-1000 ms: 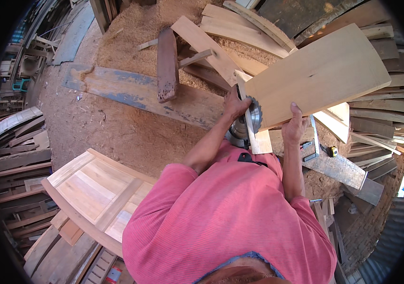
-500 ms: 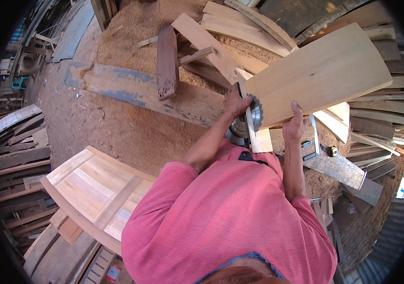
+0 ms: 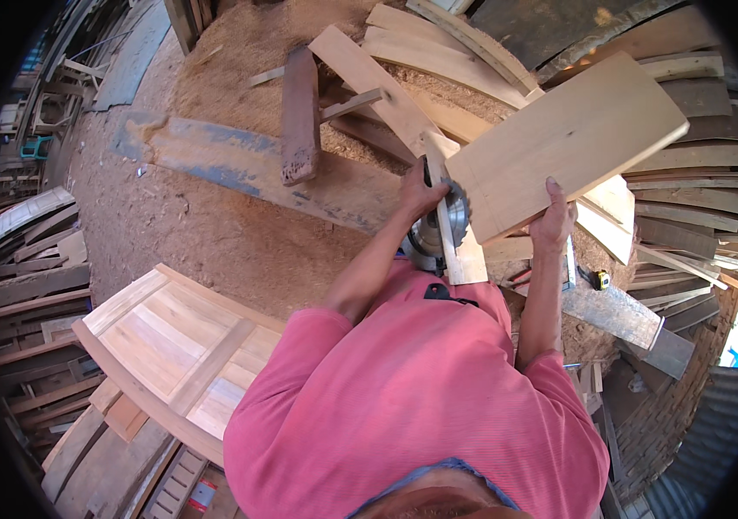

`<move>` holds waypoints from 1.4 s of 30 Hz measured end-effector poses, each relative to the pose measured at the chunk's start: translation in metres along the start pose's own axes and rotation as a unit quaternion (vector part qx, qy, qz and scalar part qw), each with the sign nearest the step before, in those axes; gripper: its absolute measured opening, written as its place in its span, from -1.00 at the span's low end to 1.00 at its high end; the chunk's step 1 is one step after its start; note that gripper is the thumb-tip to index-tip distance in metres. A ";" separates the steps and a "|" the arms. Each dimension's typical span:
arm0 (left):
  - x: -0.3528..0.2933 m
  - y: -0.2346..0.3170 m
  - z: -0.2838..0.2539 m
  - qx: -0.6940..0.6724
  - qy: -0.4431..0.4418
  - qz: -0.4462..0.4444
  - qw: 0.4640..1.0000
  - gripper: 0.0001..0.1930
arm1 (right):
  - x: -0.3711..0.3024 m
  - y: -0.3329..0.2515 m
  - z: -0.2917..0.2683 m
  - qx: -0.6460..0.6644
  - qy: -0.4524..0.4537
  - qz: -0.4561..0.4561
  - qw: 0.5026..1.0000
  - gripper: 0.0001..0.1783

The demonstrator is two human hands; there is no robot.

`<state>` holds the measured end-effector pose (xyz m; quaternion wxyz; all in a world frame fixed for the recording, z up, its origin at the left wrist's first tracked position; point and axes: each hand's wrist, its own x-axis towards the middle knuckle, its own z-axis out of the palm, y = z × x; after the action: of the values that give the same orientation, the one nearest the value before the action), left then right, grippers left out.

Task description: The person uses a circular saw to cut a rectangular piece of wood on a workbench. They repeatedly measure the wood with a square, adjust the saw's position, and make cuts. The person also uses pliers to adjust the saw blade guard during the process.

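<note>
A circular saw (image 3: 423, 240) with a bare toothed blade (image 3: 456, 211) is close in front of my waist, beside a pale wooden strip (image 3: 469, 259). My left hand (image 3: 423, 192) is closed around the far part of the saw, thumb near the blade; its fingertips are partly hidden. To the right, a wide pale plank (image 3: 568, 143) slants up and away, its near-left end close to the blade. My right hand (image 3: 552, 216) grips the plank's near edge, thumb on top and the other fingers underneath. Whether blade and plank touch, I cannot tell.
A brown wooden stool (image 3: 300, 121) and a long worn board (image 3: 239, 164) lie ahead on the sawdust floor. A panelled door (image 3: 178, 346) is at the left. Stacked boards (image 3: 697, 186) line the right, with a tape measure (image 3: 599, 279) on a metal-grey board (image 3: 615, 314).
The wide plank has shifted left and tilted slightly, its far end lower in view. My right hand has moved right along its edge. My left hand stays by the saw.
</note>
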<state>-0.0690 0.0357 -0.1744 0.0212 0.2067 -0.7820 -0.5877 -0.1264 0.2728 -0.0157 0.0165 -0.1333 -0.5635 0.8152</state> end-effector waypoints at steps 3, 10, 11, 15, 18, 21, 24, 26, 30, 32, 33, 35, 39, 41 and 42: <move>-0.004 0.015 0.002 0.014 -0.003 0.016 1.000 -0.24 | 0.045 -0.014 -0.036 0.020 0.019 0.053 0.998 -0.53; -0.012 0.012 0.000 -0.096 -0.013 0.059 0.994 -0.18 | 0.130 0.040 -0.085 0.131 0.043 0.152 0.979 -0.60; -0.012 0.015 0.000 -0.096 -0.009 0.073 0.993 -0.18 | 0.140 0.048 -0.089 0.151 0.048 0.155 0.975 -0.60; -0.024 0.037 -0.002 -0.063 0.013 0.088 0.994 -0.21 | 0.167 0.074 -0.092 0.146 0.066 0.140 0.977 -0.55; -0.027 0.039 -0.003 -0.077 0.003 0.076 0.994 -0.22 | 0.187 0.083 -0.089 0.156 0.070 0.162 0.972 -0.48; -0.027 0.037 -0.001 -0.084 0.003 0.077 0.994 -0.23 | 0.209 0.100 -0.091 0.191 0.080 0.183 0.961 -0.46; -0.031 0.038 -0.003 -0.077 0.003 0.067 0.995 -0.24 | 0.225 0.119 -0.085 0.233 0.084 0.228 0.942 -0.51; -0.031 0.044 -0.002 -0.102 -0.007 0.047 0.994 -0.25 | 0.242 0.144 -0.099 0.199 0.069 0.315 0.926 -0.56; -0.030 0.037 -0.001 -0.104 -0.002 0.058 0.993 -0.26 | 0.211 0.153 -0.100 -0.063 -0.095 0.325 0.939 -0.66; -0.031 0.035 -0.003 -0.100 -0.004 0.058 0.993 -0.25 | 0.162 0.110 -0.072 -0.153 -0.167 0.300 0.927 -0.67; -0.030 0.037 -0.003 -0.102 -0.002 0.059 0.993 -0.26 | 0.140 0.096 -0.070 -0.185 -0.185 0.300 0.917 -0.66; -0.029 0.041 -0.002 -0.106 0.006 0.064 0.992 -0.27 | 0.100 0.074 -0.071 -0.249 -0.224 0.298 0.894 -0.64; -0.022 0.028 -0.004 -0.117 -0.031 0.021 0.992 -0.26 | 0.028 0.072 -0.107 -0.330 -0.313 0.293 0.841 -0.48; -0.021 0.023 -0.003 -0.138 -0.039 0.007 0.990 -0.28 | -0.010 0.054 -0.102 -0.390 -0.350 0.273 0.807 -0.30; -0.020 0.019 -0.003 -0.142 -0.037 0.011 0.989 -0.29 | -0.033 0.047 -0.098 -0.409 -0.361 0.242 0.802 -0.21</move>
<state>-0.0552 0.0441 -0.1517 0.0282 0.1712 -0.6927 -0.7001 -0.0655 0.3395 -0.0845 -0.4419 0.0442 -0.7595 0.4753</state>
